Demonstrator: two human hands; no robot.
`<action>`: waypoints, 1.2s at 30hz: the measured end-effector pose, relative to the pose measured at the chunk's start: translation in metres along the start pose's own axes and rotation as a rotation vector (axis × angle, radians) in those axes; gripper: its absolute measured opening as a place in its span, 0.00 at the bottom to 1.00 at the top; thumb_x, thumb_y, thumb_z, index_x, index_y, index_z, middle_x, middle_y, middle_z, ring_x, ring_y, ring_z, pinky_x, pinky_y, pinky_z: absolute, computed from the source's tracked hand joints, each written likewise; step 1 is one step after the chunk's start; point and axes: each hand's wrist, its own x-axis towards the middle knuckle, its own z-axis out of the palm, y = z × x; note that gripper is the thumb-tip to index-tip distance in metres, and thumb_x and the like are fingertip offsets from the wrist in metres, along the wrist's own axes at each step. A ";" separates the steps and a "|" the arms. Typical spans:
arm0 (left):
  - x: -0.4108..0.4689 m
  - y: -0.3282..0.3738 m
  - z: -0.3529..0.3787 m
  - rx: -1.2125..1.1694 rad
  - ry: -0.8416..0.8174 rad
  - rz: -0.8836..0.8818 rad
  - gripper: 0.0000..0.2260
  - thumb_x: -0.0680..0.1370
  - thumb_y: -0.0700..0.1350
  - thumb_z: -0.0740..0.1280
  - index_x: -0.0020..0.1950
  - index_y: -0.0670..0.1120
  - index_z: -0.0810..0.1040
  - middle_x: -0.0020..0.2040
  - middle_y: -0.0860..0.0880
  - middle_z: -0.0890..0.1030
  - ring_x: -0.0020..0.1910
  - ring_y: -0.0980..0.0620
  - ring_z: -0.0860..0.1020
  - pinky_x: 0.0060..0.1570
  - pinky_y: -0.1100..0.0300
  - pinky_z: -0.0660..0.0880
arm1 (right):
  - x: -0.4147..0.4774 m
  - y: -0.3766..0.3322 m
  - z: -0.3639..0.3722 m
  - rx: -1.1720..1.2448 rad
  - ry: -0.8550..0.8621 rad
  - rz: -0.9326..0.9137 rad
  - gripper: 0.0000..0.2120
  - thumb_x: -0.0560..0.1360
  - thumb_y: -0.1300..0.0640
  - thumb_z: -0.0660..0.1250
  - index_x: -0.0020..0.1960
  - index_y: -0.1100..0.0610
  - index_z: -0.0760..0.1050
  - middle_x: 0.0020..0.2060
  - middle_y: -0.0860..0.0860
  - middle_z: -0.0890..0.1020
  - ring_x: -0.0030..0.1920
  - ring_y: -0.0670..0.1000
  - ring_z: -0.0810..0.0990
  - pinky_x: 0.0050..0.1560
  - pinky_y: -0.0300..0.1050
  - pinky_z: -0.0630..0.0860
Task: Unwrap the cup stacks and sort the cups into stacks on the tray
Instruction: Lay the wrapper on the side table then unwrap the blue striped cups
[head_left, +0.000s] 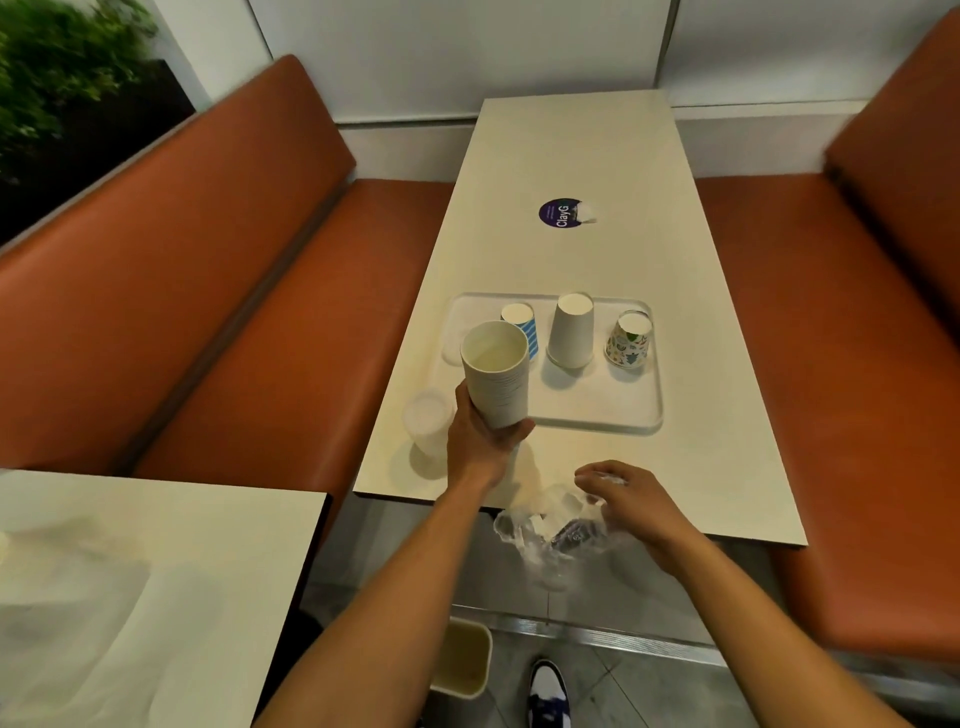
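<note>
My left hand (480, 434) grips a tall stack of plain white paper cups (496, 371), mouth up, above the near left corner of the white tray (597, 410). My right hand (631, 501) holds crumpled clear plastic wrap (545, 530) at the table's near edge. On the tray stand three upside-down cups or stacks: a blue-striped one (522, 322), partly hidden by the held stack, a plain white one (571, 330), and one with a leaf print (629, 340). A wrapped stack of pale cups (428, 426) stands on the table left of my left hand.
The long white table (597, 156) carries a round purple sticker (560, 213). Orange benches (234, 322) flank it on both sides. A second table (156, 571) lies at the near left. A small bin (465, 657) and my shoe (548, 691) are on the floor below.
</note>
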 end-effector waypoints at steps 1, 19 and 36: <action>0.001 0.000 0.000 0.001 -0.008 -0.003 0.41 0.68 0.48 0.83 0.73 0.47 0.64 0.68 0.48 0.79 0.64 0.44 0.78 0.63 0.45 0.78 | -0.001 0.001 0.000 0.007 -0.001 -0.002 0.03 0.77 0.57 0.73 0.49 0.53 0.86 0.42 0.51 0.86 0.41 0.48 0.82 0.37 0.42 0.75; -0.090 -0.008 -0.098 -0.109 -0.329 -0.153 0.38 0.68 0.74 0.71 0.73 0.60 0.68 0.71 0.57 0.74 0.70 0.54 0.73 0.66 0.54 0.71 | -0.035 -0.026 0.040 0.145 -0.029 -0.062 0.05 0.80 0.52 0.71 0.52 0.52 0.84 0.47 0.55 0.85 0.47 0.52 0.82 0.43 0.45 0.76; -0.141 -0.051 -0.280 -0.294 0.173 -0.171 0.19 0.74 0.42 0.77 0.63 0.54 0.82 0.59 0.52 0.84 0.47 0.53 0.83 0.45 0.60 0.80 | -0.054 -0.093 0.162 -0.033 -0.191 -0.309 0.16 0.74 0.44 0.76 0.38 0.56 0.82 0.30 0.45 0.81 0.30 0.40 0.76 0.37 0.40 0.72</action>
